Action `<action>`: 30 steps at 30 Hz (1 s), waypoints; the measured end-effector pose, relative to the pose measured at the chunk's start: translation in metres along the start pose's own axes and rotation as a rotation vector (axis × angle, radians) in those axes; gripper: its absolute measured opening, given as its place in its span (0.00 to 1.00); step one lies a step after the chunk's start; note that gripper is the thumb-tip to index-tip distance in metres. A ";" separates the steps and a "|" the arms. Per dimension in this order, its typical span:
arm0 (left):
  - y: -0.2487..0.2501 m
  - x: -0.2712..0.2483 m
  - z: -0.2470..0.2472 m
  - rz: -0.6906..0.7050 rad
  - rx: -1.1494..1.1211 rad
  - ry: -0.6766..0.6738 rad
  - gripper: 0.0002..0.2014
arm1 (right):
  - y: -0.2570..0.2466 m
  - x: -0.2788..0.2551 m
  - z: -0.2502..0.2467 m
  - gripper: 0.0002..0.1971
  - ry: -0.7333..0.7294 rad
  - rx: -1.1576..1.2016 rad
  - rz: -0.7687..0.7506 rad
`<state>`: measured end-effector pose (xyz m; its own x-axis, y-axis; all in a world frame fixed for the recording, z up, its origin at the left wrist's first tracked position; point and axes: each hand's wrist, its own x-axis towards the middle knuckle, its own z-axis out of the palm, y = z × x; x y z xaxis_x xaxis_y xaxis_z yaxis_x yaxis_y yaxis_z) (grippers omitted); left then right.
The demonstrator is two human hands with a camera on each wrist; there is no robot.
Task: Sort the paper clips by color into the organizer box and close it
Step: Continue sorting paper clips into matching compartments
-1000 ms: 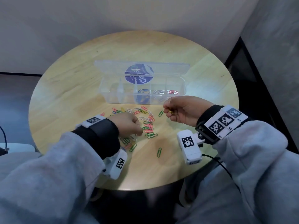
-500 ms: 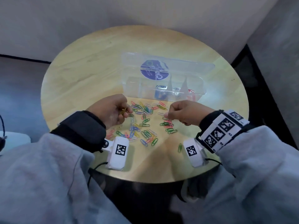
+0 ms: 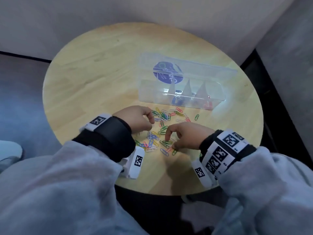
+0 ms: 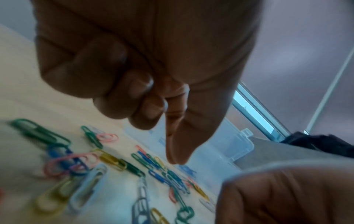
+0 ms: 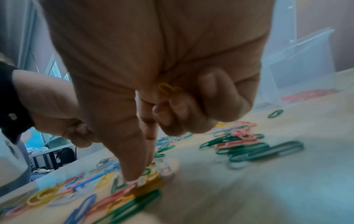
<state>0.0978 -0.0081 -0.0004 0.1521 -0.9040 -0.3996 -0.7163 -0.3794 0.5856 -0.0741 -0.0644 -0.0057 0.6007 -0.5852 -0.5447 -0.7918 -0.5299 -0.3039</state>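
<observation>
A heap of coloured paper clips (image 3: pixel 162 129) lies mid-table in front of the clear organizer box (image 3: pixel 152 97), whose lid stands open behind it. Blue clips (image 3: pixel 177 100) and red clips (image 3: pixel 207 104) sit in separate compartments. My right hand (image 3: pixel 170 143) reaches thumb and forefinger down onto the near clips (image 5: pixel 141 178), while its curled fingers keep a yellow clip (image 5: pixel 168 89) against the palm. My left hand (image 3: pixel 150 126) hovers over the heap's left side with thumb and forefinger (image 4: pixel 176 159) pointing down and the other fingers curled. Whether it holds a clip is hidden.
The round wooden table (image 3: pixel 94 85) stands close to a wall corner, with bare wood on its left half. One green clip (image 3: pixel 196 117) lies apart, right of the heap. A round blue sticker (image 3: pixel 167 73) marks the box lid.
My right hand came down from beside the box onto the near part of the heap, still carrying yellow. My left hand, pinching a yellow clip half a second ago, now hovers over the heap.
</observation>
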 end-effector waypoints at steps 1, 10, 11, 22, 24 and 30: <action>0.002 0.000 0.001 0.009 0.035 0.004 0.08 | 0.001 0.000 0.000 0.14 0.015 -0.012 0.002; 0.008 0.002 0.020 -0.036 0.226 -0.017 0.10 | 0.002 -0.007 -0.001 0.17 0.016 -0.072 -0.025; 0.009 0.004 0.022 -0.027 0.229 -0.031 0.08 | 0.003 -0.006 0.002 0.17 0.017 -0.077 -0.015; 0.015 0.014 0.029 -0.063 0.305 -0.126 0.10 | 0.009 -0.001 0.007 0.12 0.026 -0.047 0.015; 0.016 0.014 0.029 -0.071 0.309 -0.133 0.09 | 0.009 -0.001 0.007 0.08 0.019 -0.053 0.009; 0.015 0.010 0.026 -0.061 0.227 -0.167 0.07 | 0.011 -0.002 0.007 0.05 0.025 -0.040 0.014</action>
<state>0.0713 -0.0174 -0.0140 0.0986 -0.8288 -0.5508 -0.8461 -0.3612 0.3919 -0.0850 -0.0647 -0.0139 0.5928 -0.6078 -0.5284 -0.7953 -0.5452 -0.2651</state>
